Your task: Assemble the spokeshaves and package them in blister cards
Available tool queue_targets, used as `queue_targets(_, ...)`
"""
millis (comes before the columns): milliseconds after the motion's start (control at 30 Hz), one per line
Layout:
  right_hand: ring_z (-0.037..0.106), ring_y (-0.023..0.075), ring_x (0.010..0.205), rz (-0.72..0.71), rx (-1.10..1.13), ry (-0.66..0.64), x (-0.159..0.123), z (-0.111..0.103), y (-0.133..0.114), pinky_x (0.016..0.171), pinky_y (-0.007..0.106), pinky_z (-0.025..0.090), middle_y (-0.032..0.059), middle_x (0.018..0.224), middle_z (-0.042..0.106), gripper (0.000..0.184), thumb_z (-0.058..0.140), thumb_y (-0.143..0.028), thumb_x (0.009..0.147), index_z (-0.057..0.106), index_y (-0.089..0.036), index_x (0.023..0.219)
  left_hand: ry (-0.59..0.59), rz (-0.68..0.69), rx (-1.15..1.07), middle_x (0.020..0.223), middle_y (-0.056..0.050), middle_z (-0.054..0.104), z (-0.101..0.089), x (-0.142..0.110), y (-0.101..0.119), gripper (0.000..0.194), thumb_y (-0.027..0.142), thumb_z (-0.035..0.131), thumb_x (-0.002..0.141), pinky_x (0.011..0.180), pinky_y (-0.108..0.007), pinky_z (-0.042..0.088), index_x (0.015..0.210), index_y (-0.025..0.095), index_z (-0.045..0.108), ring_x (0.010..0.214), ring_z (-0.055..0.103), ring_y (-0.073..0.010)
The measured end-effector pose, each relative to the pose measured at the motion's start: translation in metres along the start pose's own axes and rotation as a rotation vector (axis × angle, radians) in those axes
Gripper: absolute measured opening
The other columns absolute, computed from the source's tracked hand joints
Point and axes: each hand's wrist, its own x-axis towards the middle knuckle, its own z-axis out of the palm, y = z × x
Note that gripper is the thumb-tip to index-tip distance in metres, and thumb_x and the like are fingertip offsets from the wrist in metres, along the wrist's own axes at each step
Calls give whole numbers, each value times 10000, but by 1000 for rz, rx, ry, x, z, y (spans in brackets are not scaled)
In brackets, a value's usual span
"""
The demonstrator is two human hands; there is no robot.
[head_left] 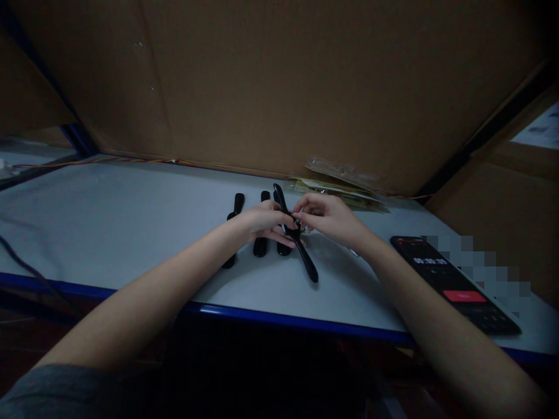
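My left hand (264,222) and my right hand (325,216) meet above the table, and their fingertips pinch a long black strap (305,258), probably a watch strap. A small metallic part (297,222) sits at the pinch, partly hidden by my fingers. The strap's upper end rises past my left hand, and its lower end slants down to the right onto the white table top (131,201). Several similar black straps (261,247) lie side by side under and beside my left hand, their middles hidden by it.
A phone (449,284) showing a timer lies at the right, partly covered by a pixelated patch. Papers and a clear plastic bag (336,185) lie against the cardboard back wall (279,81). The table has a blue front edge (262,318). A dark cable (26,265) crosses the left.
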Motion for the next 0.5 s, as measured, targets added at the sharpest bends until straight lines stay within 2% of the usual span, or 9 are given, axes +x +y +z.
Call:
queue_targets(133, 534, 120, 576, -94, -67, 10, 0, -2, -2, 522, 249, 376, 20, 679, 616, 146, 554, -294, 783, 617, -163, 792, 19, 11, -20, 714, -42, 616, -1, 0, 1, 337, 26, 630, 647, 705, -430, 541, 935, 94, 469, 675, 676, -213)
queue_targets(300, 517, 126, 637, -240, -277, 64, 0, -11, -9, 574, 257, 361, 29, 705, 601, 180, 550, -303, 809, 670, -177, 766, 67, 21, -63, 709, -58, 626, 0, -4, 6, 235, 21, 599, 694, 723, -403, 546, 893, 75, 485, 653, 669, -184)
queue_targets(500, 488, 119, 619, -247, -287, 106, -1, -11, -9, 561, 245, 344, 9, 660, 551, 82, 598, -247, 753, 627, -178, 720, 78, 52, -80, 643, -1, 586, 1, -6, 7, 253, -26, 609, 673, 692, -369, 564, 877, 76, 501, 606, 643, -139)
